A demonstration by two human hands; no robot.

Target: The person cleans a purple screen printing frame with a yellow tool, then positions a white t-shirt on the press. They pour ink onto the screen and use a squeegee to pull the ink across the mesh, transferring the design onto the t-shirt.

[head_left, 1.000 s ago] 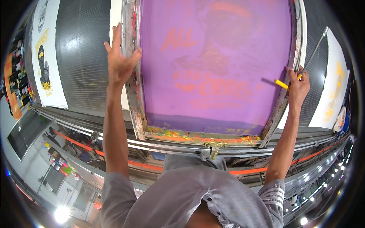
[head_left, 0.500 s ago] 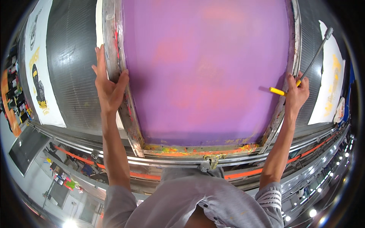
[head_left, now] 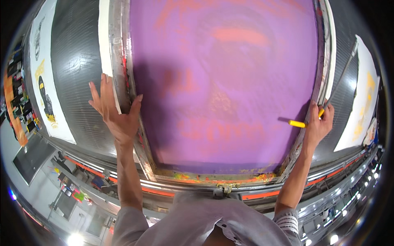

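Note:
A wide screen-printing frame [head_left: 120, 65] with a purple mesh [head_left: 230, 135] lies before me. Orange lettering and a dark portrait show through the mesh. My left hand [head_left: 119, 112] is at the frame's left rail, fingers spread over the outer side and thumb at the inner edge; it grips nothing. At the right rail, my right hand [head_left: 320, 123] has its fingers closed round a rod tool with a yellow handle [head_left: 297, 124]. Its long metal shaft [head_left: 342, 78] points up and away to the right. That hand also rests against the rail.
Pale fabric [head_left: 105, 41] shows beside the frame. Printed white cloths lie on the dark ribbed table [head_left: 78, 69], one at the left [head_left: 51, 106] and one at the right [head_left: 359, 98]. A metal rail with an orange strip [head_left: 158, 191] and a clamp [head_left: 221, 190] runs along the near edge.
The design shows more clearly through the mesh. Both hands sit lower in the picture. My left fingers have spread from the rail; my right hand keeps the yellow-handled tool.

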